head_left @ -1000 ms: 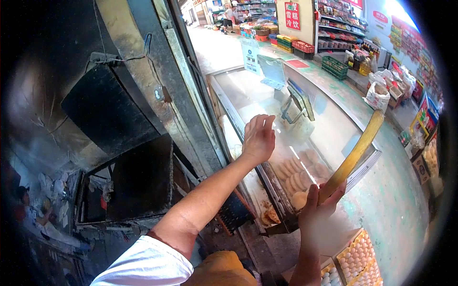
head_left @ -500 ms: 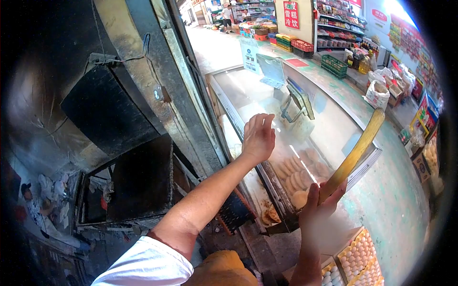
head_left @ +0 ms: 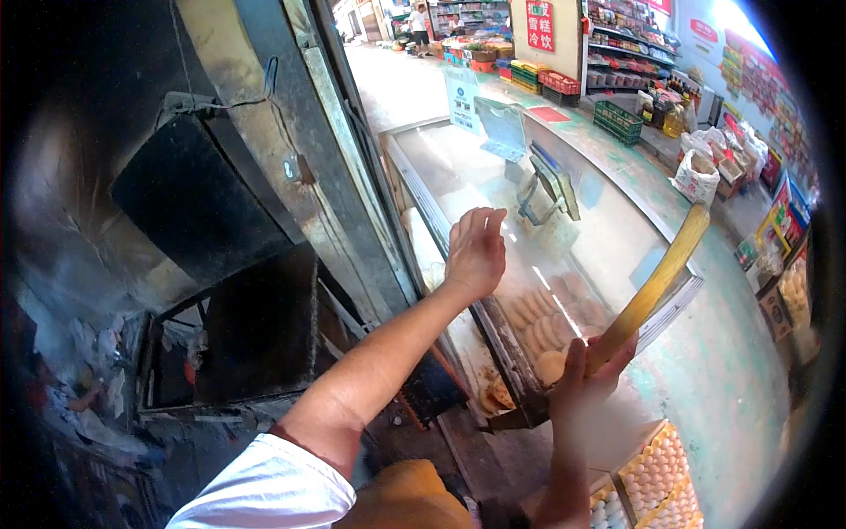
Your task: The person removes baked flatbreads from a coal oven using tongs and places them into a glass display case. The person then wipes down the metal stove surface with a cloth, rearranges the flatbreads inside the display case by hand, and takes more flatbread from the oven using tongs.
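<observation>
Over the left edge of a glass-topped display case (head_left: 608, 185), my left hand (head_left: 477, 254) is raised with its fingers spread and nothing in it. My right hand (head_left: 599, 366), partly blurred, grips the lower end of a long yellowish-brown stick (head_left: 656, 286) that slants up to the right above the case's near corner. Under the glass lie rows of round flat breads (head_left: 542, 324), between my two hands. A small stand-like device (head_left: 555, 185) rests on the glass beyond my left hand.
Egg trays (head_left: 663, 476) stand at the lower right. A black metal oven-like box (head_left: 256, 335) is on the left, beside a pillar (head_left: 291, 159). Shop shelves, a green crate (head_left: 618, 122), white sacks (head_left: 696, 176) and a distant person (head_left: 419, 28) are beyond the case.
Both hands stay almost in place, the stick still in my right hand. The distant person has shifted slightly. At the far left, the person seen earlier is now blurred and lower.
</observation>
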Available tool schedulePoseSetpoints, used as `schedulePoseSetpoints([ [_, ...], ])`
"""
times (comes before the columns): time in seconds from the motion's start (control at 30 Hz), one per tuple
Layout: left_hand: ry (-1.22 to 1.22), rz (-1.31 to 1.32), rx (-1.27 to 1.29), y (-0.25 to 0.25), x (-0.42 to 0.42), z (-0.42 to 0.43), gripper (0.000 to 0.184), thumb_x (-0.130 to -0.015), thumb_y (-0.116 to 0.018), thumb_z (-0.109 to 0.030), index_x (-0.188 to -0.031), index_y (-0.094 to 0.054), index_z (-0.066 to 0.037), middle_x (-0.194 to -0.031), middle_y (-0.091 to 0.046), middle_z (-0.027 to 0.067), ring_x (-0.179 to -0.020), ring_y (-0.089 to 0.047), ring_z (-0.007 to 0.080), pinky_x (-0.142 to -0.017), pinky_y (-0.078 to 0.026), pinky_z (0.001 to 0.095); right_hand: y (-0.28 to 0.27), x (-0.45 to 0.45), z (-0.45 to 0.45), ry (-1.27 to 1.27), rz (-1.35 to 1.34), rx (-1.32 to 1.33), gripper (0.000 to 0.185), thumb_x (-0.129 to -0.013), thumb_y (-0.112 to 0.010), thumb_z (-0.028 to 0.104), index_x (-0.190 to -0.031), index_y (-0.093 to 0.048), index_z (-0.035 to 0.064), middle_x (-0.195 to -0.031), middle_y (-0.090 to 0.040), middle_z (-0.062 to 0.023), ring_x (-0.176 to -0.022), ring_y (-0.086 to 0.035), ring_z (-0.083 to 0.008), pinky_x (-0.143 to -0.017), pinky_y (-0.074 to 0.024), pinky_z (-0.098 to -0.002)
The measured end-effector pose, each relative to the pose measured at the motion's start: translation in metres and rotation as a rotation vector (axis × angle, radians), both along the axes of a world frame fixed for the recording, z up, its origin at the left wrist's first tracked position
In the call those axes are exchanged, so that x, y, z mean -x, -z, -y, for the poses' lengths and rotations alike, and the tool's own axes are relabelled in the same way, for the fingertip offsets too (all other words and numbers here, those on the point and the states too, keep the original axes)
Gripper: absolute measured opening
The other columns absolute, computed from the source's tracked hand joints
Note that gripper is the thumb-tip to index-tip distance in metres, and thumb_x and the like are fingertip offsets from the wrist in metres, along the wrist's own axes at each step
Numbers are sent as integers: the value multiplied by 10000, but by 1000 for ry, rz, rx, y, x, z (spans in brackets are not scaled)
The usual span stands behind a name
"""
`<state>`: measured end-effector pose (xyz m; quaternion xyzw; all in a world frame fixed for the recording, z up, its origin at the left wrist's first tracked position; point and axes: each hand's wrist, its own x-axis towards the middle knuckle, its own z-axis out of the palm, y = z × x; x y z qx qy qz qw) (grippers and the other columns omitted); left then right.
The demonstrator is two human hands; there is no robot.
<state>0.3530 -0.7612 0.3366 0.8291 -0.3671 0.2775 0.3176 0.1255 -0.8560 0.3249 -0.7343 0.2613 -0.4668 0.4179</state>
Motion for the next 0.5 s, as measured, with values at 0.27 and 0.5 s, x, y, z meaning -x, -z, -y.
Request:
schedulePoseSetpoints([
  [0.27,291,-32,-123,30,-67,-15,454,-973,-510,-184,-1394,-498,-15,-1428,-486,174,-1339,-434,327,-1141,-313,422,-6,-6,-7,-133,-120,-152,838,-835,-714,207,-1506,-239,44,-1248,-536,-262,-1021,-599,-423,-821,-513,-489],
  [0.5,311,73,-323,22,-78,-24,525,-1013,-482,-257,-1445,-397,28,-1487,-397,230,-1402,-337,377,-1170,-238,479,-9,-10,-2,-80,125,-107,919,-828,-721,196,-1541,-159,57,-1320,-497,-315,-1045,-587,-484,-839,-519,-495],
])
